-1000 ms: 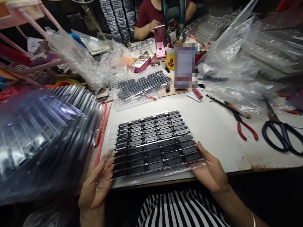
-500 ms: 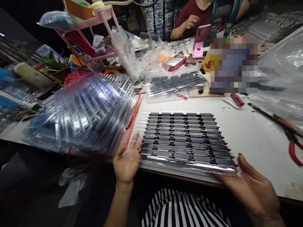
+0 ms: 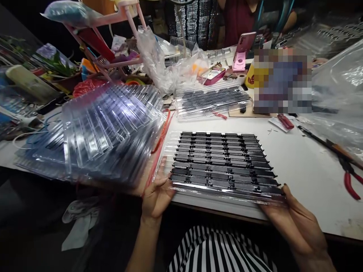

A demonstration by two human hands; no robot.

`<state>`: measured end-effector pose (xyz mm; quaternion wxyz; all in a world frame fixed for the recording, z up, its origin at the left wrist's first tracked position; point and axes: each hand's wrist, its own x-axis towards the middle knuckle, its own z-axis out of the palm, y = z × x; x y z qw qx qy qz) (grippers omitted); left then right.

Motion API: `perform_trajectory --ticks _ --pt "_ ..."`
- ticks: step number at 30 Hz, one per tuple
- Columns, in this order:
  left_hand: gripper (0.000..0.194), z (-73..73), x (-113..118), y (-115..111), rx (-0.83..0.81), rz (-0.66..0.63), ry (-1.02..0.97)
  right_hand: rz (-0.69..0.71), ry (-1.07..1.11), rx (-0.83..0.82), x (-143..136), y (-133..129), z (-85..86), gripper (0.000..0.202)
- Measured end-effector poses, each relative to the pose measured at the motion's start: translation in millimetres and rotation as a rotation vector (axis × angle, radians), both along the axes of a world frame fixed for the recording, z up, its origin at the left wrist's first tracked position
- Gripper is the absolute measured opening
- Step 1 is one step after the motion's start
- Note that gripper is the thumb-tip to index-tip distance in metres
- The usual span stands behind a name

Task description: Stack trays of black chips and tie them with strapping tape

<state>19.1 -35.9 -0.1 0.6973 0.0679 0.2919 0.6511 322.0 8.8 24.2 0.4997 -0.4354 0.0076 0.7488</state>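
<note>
A clear plastic tray filled with rows of black toothed strips is held between my two hands over the table's front edge. My left hand grips its near left corner, thumb on top and fingers showing through the plastic. At the near right corner my right hand holds the tray, with the thumb on the edge and the other fingers underneath. Just left of my left hand lies a fanned pile of clear plastic trays.
Behind the held tray lies another clear tray with dark strips. Red-handled pliers and a red tool lie to the right. A pink phone stand stands farther back, near a person in a dark red top.
The tray has tilted slightly and shifted a little, both hands still on it. The person opposite has raised the hand that was in front of their chest.
</note>
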Motion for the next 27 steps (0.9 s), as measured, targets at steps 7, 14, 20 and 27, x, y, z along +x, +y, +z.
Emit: perform_trajectory --ticks 7,14,20,27 --pt "0.071 -3.4 1 0 0.026 -0.001 0.002 0.049 -0.024 0.092 -1 -1 -2.2 0.027" --pt "0.073 -5.8 0 0 0.083 -0.005 0.019 0.062 0.063 0.121 1 1 -3.0 0.026" --pt "0.065 -0.4 7 4 0.072 0.043 -0.037 0.092 0.102 0.210 0 2 -4.8 0.027" --pt "0.058 1.7 11 5 0.035 0.067 -0.044 0.197 0.055 0.346 10 3 2.8 0.033"
